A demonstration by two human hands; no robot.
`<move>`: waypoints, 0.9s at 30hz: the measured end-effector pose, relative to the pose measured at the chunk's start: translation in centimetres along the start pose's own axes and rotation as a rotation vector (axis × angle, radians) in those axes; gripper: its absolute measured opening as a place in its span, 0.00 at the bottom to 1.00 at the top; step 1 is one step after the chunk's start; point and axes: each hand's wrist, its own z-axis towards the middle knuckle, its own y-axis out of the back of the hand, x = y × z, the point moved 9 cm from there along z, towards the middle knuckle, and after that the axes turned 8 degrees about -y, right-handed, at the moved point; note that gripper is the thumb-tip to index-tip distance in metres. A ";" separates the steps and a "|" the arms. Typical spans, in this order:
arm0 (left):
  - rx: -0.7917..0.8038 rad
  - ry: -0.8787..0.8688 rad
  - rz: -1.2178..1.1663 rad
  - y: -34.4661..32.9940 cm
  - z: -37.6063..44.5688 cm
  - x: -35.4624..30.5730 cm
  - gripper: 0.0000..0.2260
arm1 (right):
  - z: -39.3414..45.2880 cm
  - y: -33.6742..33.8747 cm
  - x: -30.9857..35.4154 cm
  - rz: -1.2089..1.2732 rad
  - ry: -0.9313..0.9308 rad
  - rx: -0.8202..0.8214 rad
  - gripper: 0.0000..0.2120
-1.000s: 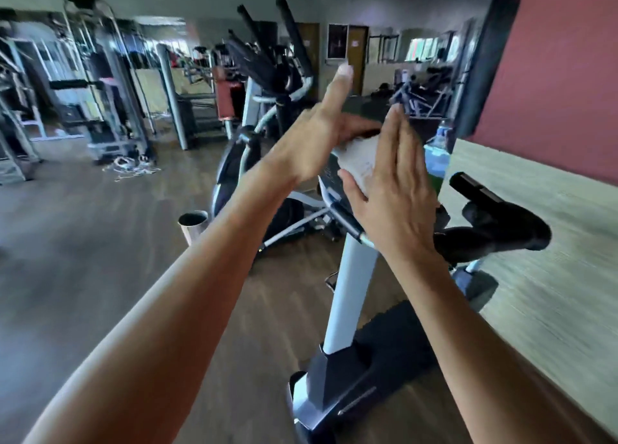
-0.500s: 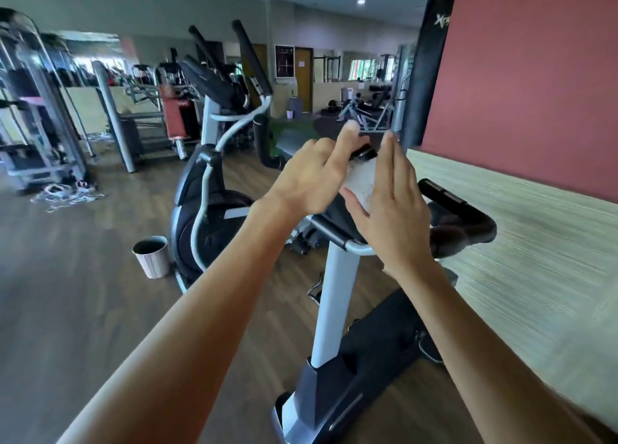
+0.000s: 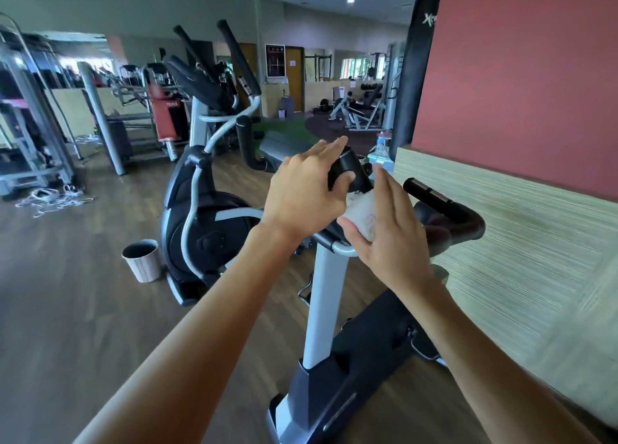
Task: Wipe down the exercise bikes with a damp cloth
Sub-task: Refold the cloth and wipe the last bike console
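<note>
Both hands are working at the console (image 3: 347, 172) of the nearest exercise bike (image 3: 322, 296); the left hand (image 3: 302, 194) is resting over the console's dark housing, fingers extended and thumb lying against its face, bracing rather than clasping; the right hand (image 3: 389, 233) is pressing the white cloth (image 3: 361, 214) against the console's lower edge with straight fingers, thumb tucked under the wad. Cloth is sitting between right palm and console, just above the handlebar (image 3: 444, 209). Judgement on progress: wiping is under way on the console only; no wet sheen is showing on handlebar, grey post or black base, so whether those are done cannot be told; they are probably pending. The elliptical machine (image 3: 207, 209) beside it and the equipment farther back are looking untouched; most of the task is likely remaining.
</note>
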 end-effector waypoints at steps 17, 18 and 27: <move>-0.001 -0.329 0.362 -3.5 1.8 -4.4 0.16 | 1.5 -3.3 -5.6 0.750 0.208 0.814 0.39; 0.014 -0.310 0.394 -3.7 2.1 -4.5 0.16 | 1.7 -3.8 -5.8 0.788 0.225 0.858 0.37; 0.010 -0.022 0.557 -4.8 1.9 -5.0 0.19 | 2.5 -5.6 -5.2 0.994 0.511 1.124 0.19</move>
